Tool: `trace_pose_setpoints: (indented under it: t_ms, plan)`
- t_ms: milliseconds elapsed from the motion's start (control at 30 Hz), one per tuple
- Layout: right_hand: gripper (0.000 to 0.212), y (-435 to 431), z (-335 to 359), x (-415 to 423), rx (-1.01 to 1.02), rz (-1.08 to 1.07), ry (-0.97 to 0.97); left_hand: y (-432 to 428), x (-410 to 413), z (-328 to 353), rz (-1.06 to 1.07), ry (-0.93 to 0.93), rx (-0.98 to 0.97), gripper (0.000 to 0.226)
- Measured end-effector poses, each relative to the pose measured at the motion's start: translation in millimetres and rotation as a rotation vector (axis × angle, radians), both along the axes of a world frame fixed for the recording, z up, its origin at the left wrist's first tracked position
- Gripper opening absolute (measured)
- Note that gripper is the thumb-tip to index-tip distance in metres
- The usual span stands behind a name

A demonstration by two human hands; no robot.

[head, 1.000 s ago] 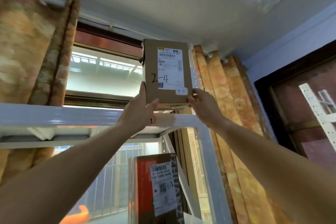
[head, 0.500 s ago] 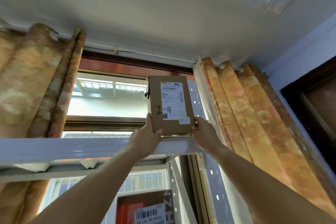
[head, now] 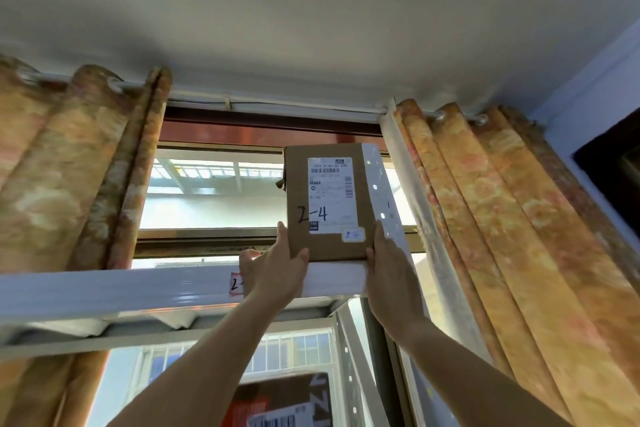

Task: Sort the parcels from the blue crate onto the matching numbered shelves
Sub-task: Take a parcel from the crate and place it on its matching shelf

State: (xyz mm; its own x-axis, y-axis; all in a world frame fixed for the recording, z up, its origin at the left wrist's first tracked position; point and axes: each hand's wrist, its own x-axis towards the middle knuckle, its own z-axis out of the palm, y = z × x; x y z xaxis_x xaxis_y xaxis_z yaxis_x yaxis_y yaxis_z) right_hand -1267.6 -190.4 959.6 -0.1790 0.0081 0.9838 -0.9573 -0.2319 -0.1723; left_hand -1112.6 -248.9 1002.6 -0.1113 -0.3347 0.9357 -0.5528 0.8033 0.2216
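At the white metal top shelf [head: 104, 288], our left hand [head: 277, 274] pinches the upright brown cardboard parcel [head: 329, 246] marked 2-4, standing on the shelf's right end. Our right hand [head: 391, 274] clasps its other corner. Seemingly placed; letting go is left.

The white metal shelf [head: 104, 291] runs as a broad front beam from the far left to just under the grip, ending at a perforated white upright [head: 382, 199] just right of the grip. In the grip itself, the brown parcel [head: 325, 246] marked "2-4" stands upright with its bottom edge on the beam's top, the left hand [head: 277, 274] and right hand [head: 391, 277] holding its lower corners. A red-bordered tag [head: 236, 284] beginning "2-" sits on the beam just left of the grip, partly covered by the left hand.
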Motion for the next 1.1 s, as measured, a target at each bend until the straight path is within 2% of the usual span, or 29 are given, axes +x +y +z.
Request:
trace_pose_setpoints:
  t_ms: [133,233,333,500,733,833,933,1033,1100]
  plan:
    - [0.052,3.7,6.9,1.2,0.044,-0.07,-0.01,4.0,1.7,-1.4,0.223,-0.049,-0.085,0.059]
    - [0.05,6.7,6.4,3.1,0.073,-0.114,-0.014,7.2,4.0,-0.4,0.242,-0.116,-0.099,0.046]
    - [0.051,8.1,6.5,5.3,0.125,-0.187,-0.011,9.3,4.3,-0.2,0.311,-0.158,-0.071,0.043]
    - [0.054,9.9,7.5,9.6,0.222,-0.288,0.009,11.2,3.0,2.4,0.351,-0.191,0.01,0.046]
    - [0.058,10.3,3.8,10.2,0.234,-0.287,0.036,6.5,-0.1,2.2,0.326,-0.16,0.098,0.069]
    - [0.061,14.3,-3.6,14.8,0.176,-0.268,0.002,7.4,1.5,-5.7,0.281,-0.119,0.001,0.071]
    - [0.057,22.7,-11.5,25.2,0.061,-0.242,0.09,0.4,15.2,-29.5,0.183,-0.014,-0.186,0.065]
    - [0.053,28.4,-12.6,43.8,0.029,-0.186,0.227,-8.0,43.1,-61.0,0.254,-0.165,-0.41,0.059]
    - [0.052,27.0,-14.5,63.8,0.023,-0.142,0.314,-8.4,73.9,-74.4,0.362,-0.26,-0.459,0.06]
